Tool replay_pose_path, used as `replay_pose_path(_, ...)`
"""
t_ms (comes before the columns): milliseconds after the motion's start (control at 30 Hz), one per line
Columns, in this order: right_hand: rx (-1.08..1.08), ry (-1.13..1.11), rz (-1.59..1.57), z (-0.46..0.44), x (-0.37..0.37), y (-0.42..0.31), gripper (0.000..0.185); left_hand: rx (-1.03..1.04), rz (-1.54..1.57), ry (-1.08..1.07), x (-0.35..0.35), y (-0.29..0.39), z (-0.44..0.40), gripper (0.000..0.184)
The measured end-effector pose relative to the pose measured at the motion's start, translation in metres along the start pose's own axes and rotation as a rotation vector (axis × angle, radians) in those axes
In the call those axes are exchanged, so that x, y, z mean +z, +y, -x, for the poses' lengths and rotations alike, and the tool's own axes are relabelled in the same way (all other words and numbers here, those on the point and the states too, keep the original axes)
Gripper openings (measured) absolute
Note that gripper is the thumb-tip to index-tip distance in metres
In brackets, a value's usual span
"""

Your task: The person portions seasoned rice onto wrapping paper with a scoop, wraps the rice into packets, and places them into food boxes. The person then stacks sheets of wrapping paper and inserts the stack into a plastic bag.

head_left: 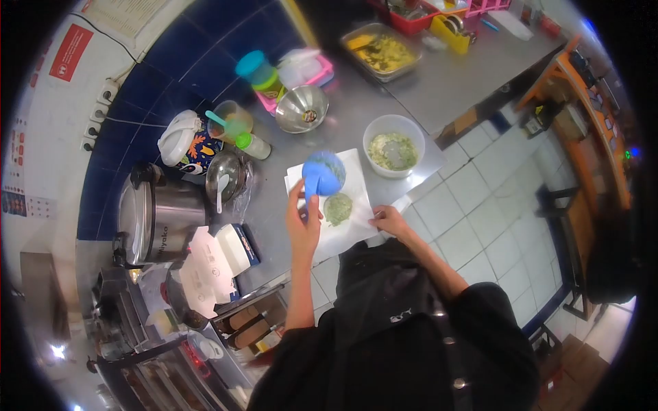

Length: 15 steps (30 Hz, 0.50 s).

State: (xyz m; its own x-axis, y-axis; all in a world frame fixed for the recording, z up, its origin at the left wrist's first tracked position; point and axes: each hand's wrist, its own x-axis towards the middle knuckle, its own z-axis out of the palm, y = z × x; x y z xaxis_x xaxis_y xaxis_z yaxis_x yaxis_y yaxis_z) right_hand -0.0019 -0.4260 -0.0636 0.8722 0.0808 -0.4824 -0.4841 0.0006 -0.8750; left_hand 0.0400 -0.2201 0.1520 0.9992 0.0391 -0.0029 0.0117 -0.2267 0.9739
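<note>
My left hand (303, 222) is closed on the handle of a blue plastic scoop (324, 175), which hangs tilted over white paper sheets (357, 185). Bits of pale green food show in its bowl. On the paper, just below the scoop, lies a flat round patch of pale green, shredded-looking food (338, 209). My right hand (388, 220) pinches the right edge of the paper near the counter's front. Beyond it stands a translucent white tub (371, 163) holding more of the same green and whitish mix.
At the back of the steel counter (274, 198) are a metal bowl (302, 108), a green-capped shaker (253, 146) and a glass lid (226, 175). A rice cooker (161, 219) and opened cardboard box (212, 270) stand left. A metal tray of yellow food (384, 53) sits far right.
</note>
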Motion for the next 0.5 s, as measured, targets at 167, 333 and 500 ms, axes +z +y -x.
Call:
replay_pose_path(167,-0.162,0.157,0.250,-0.022,0.011,0.000,0.051,0.639,-0.458,-0.113,0.056,0.075,-0.067,0.037)
replay_pose_path(333,-0.202,-0.033,0.363,-0.041,0.012,0.010,0.036,0.489,-0.868,-0.356,0.146,0.067,-0.129,0.034)
replay_pose_path(500,-0.224,0.167,0.402,-0.057,0.017,-0.012,0.027,0.397,-0.990,-0.422,0.150,0.022,-0.131,0.030)
